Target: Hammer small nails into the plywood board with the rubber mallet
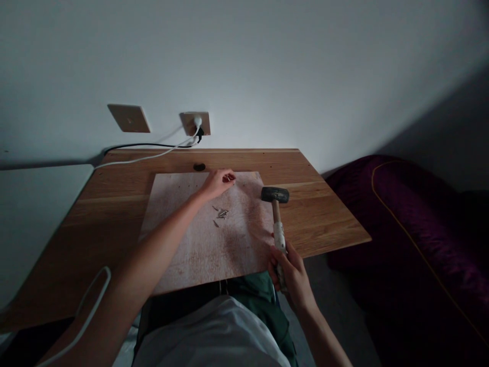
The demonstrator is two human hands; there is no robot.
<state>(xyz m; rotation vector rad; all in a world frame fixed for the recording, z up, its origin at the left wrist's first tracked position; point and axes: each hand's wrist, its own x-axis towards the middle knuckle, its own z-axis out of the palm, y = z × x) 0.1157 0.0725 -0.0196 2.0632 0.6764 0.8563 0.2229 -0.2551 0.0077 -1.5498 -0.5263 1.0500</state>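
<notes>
My right hand (291, 272) is wrapped round the pale handle of a mallet (275, 204) with a black head, held upright over the right edge of a pale board (198, 250). My left hand (219, 182) reaches to the far side of the board, its fingers pinched on a small nail (229, 177). A few loose nails (220, 214) lie on the board's middle, just nearer than that hand.
The board lies on a wooden desk (324, 214) against a white wall. Two wall plates (129, 118) sit above it, with a white cable (153, 155) and a black one plugged in. A small dark disc (199, 166) rests behind the board. A purple cushion (412, 229) is right.
</notes>
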